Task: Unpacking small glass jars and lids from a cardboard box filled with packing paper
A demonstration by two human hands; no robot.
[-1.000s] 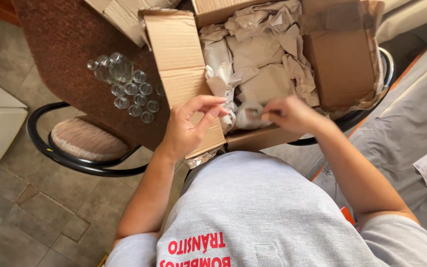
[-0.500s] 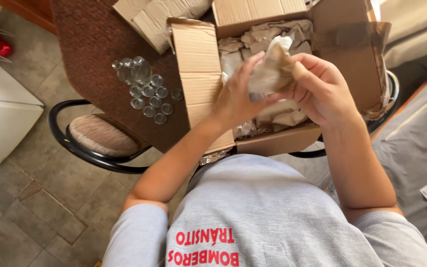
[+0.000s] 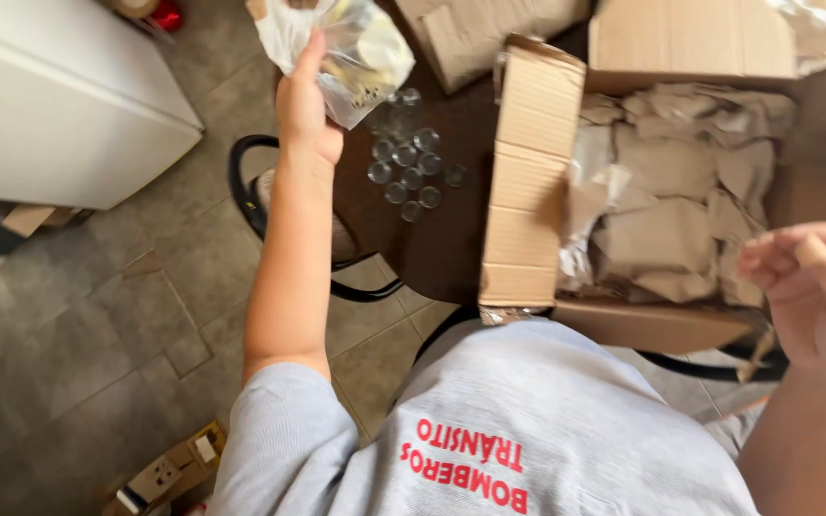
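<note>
1. The left hand [image 3: 306, 105] is raised at the far left of the scene, its fingers closed around a crumpled clear wrapper [image 3: 351, 48] with a pale, round object inside; what that object is cannot be told.
2. The wrapped bundle sits in the air just above and beyond a cluster of small clear glass jars [image 3: 408, 167], which stand upright and close together on the dark brown surface [image 3: 432, 248].
3. The right hand [image 3: 819, 291] hovers at the near right, over the near right corner of the open cardboard box [image 3: 532, 182]. Its fingers are loosely curled and it holds nothing that can be seen.
4. The box lies on the surface to the right of the jars, with its left flap standing up between the jars and the box interior. Inside it is crumpled brown and white packing paper [image 3: 681, 210], filling it nearly to the rim.
5. A folded piece of cardboard [image 3: 475, 33] lies at the far edge of the surface, beyond the jars.
6. A chair with a black tubular frame [image 3: 246, 191] stands under the left edge of the surface, partly hidden by the left forearm.
7. A white cabinet [image 3: 59, 105] stands on the tiled floor [image 3: 97, 334] at the far left, well apart from the surface.
</note>
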